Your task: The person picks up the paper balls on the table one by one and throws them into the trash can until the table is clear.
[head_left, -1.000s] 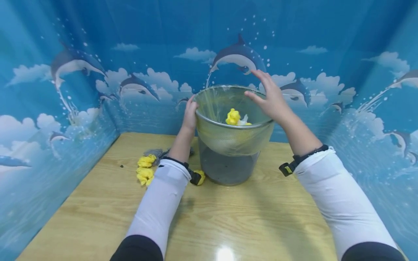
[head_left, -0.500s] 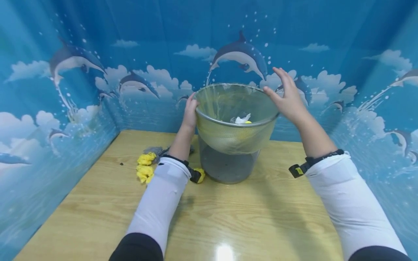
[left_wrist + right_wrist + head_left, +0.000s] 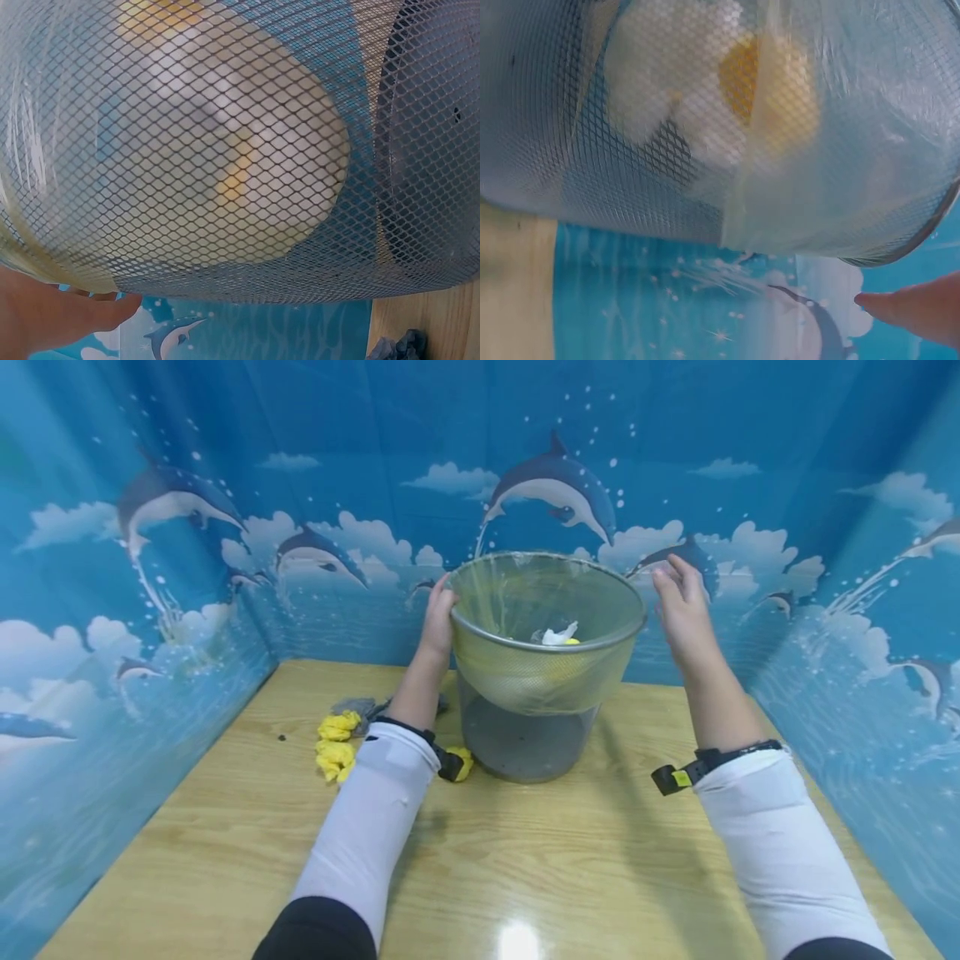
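At the far left, a blue backdrop printed with dolphins and clouds stands around the wooden tabletop, where a small dark speck lies near the left edge. To its right are two crumpled yellow pieces, one just nearer the person than the other, with a crumpled grey piece close behind them. The left forearm, in a white sleeve, crosses beside these, and a black wrist camera partly covers another yellow piece at the foot of the mesh bin. The left hand holds the bin's left rim, its fingers curled around the edge. The bin stands upright in the middle of the tabletop, towards the back, with a translucent liner over its rim; inside show a crumpled white scrap and a bit of yellow. Just beyond the right rim, the right hand is raised, apart from the bin, its fingers loosely bent with a narrow gap to the thumb, holding nothing. Its white-sleeved forearm carries a second black camera.
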### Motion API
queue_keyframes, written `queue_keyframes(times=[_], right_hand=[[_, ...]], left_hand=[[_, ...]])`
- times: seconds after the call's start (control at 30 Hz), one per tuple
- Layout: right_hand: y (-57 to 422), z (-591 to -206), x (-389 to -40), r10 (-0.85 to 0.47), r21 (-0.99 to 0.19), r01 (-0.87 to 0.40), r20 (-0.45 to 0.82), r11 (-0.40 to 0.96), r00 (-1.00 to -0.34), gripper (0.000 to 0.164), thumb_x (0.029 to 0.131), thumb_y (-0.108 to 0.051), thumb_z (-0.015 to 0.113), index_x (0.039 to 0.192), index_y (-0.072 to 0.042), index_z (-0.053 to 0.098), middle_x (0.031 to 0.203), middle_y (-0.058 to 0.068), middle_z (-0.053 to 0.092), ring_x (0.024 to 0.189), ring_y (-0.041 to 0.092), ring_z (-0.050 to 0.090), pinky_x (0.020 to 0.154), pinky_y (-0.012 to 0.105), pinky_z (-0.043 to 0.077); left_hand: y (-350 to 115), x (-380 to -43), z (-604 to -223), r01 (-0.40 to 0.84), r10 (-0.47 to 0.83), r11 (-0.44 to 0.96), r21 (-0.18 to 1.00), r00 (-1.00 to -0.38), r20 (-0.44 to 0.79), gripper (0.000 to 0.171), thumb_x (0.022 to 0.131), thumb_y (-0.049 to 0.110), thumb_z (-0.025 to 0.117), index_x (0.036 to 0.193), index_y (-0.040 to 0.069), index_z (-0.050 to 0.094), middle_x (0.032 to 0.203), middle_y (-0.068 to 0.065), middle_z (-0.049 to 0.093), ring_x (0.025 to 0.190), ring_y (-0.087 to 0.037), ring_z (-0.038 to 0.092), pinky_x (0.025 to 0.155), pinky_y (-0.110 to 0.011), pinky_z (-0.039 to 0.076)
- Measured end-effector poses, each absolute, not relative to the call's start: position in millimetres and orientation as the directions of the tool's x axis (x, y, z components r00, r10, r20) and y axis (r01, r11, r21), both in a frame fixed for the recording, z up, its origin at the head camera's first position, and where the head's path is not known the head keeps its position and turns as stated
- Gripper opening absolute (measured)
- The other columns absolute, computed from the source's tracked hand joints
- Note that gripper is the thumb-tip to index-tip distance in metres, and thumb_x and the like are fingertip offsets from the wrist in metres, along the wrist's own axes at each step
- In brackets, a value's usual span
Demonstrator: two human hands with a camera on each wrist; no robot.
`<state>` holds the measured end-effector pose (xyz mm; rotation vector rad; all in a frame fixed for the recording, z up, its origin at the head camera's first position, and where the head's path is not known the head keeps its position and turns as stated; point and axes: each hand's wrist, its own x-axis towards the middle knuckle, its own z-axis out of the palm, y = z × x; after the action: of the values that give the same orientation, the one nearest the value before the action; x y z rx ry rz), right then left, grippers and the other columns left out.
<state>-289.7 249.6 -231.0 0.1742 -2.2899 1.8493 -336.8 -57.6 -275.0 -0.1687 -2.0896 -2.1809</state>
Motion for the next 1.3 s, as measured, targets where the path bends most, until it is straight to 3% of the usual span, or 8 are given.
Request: queue_keyframes(times=[0.2,0.43,0.77,1.0,1.13,1.23,1.3], right_hand=[[245,-244,-288,0.03,-0.975,-0.157,0.155,-0.157,-0.988,0.074,0.101,-0.048,0.035,0.156,-0.022,-0.006,0.164,0.003,-0.003,0.151,0.019,-0.002,0.121,0.033,0.003],[235,-258,-287,0.076,-0.943,-0.117,0.098,-0.312,-0.992,0.07,0.101,-0.048,0.034,0.156,-0.027,-0.005,0.164,0.0,-0.003,0.151,0.018,-0.004,0.12,0.03,0.002],[223,-268,-288,0.091,-0.955,-0.128,0.107,-0.269,-0.99,0.067,0.1,-0.044,0.039,0.156,-0.021,0.01,0.163,0.004,0.005,0.151,0.021,0.009,0.121,0.038,0.006],[220,-274,-288,0.135,-0.94,-0.142,0.105,-0.309,-0.985,0.064,0.1,-0.033,0.039,0.157,-0.019,0.011,0.162,0.005,0.01,0.149,0.023,0.016,0.12,0.033,0.014],[217,-275,-292,0.157,-0.949,-0.166,0.127,-0.267,-0.979,0.057,0.099,-0.03,0.035,0.153,-0.016,0.02,0.158,0.002,0.016,0.147,0.017,0.018,0.12,0.032,0.014],[214,-276,-296,0.185,-0.952,-0.192,0.15,-0.236,-0.971,0.037,0.098,-0.029,0.033,0.131,-0.014,0.041,0.141,0.0,0.034,0.134,0.016,0.031,0.114,0.03,0.021],[212,-276,-298,0.207,-0.949,-0.212,0.164,-0.235,-0.965,0.025,0.098,-0.028,0.032,0.113,-0.012,0.045,0.126,0.0,0.04,0.122,0.016,0.037,0.109,0.03,0.025]], left_hand=[[-57,-336,-276,0.168,-0.014,-0.04,0.985,-0.986,0.168,0.068,0.089,0.027,0.032,0.156,0.019,0.02,0.163,-0.006,0.01,0.148,-0.028,0.015,0.115,-0.051,0.02],[-57,-337,-276,0.174,-0.015,-0.035,0.984,-0.985,0.174,0.069,0.088,0.027,0.032,0.156,0.018,0.019,0.163,-0.007,0.008,0.148,-0.029,0.014,0.115,-0.052,0.019],[-57,-337,-275,0.166,-0.012,-0.035,0.985,-0.986,0.166,0.068,0.09,0.027,0.032,0.156,0.018,0.019,0.163,-0.006,0.008,0.149,-0.028,0.013,0.116,-0.051,0.018],[-55,-337,-278,0.157,-0.005,-0.033,0.987,-0.988,0.157,0.068,0.089,0.027,0.032,0.156,0.02,0.019,0.163,-0.005,0.006,0.149,-0.027,0.011,0.116,-0.051,0.019],[-55,-338,-277,0.17,-0.012,-0.034,0.985,-0.985,0.169,0.068,0.089,0.027,0.032,0.156,0.018,0.019,0.163,-0.006,0.008,0.149,-0.028,0.012,0.115,-0.051,0.02],[-55,-339,-277,0.175,-0.023,-0.042,0.984,-0.984,0.174,0.068,0.089,0.026,0.032,0.156,0.017,0.02,0.163,-0.006,0.009,0.149,-0.027,0.013,0.115,-0.049,0.021],[-55,-339,-277,0.176,-0.027,-0.042,0.983,-0.984,0.175,0.068,0.089,0.026,0.032,0.156,0.017,0.02,0.163,-0.006,0.009,0.149,-0.027,0.012,0.115,-0.049,0.02]])
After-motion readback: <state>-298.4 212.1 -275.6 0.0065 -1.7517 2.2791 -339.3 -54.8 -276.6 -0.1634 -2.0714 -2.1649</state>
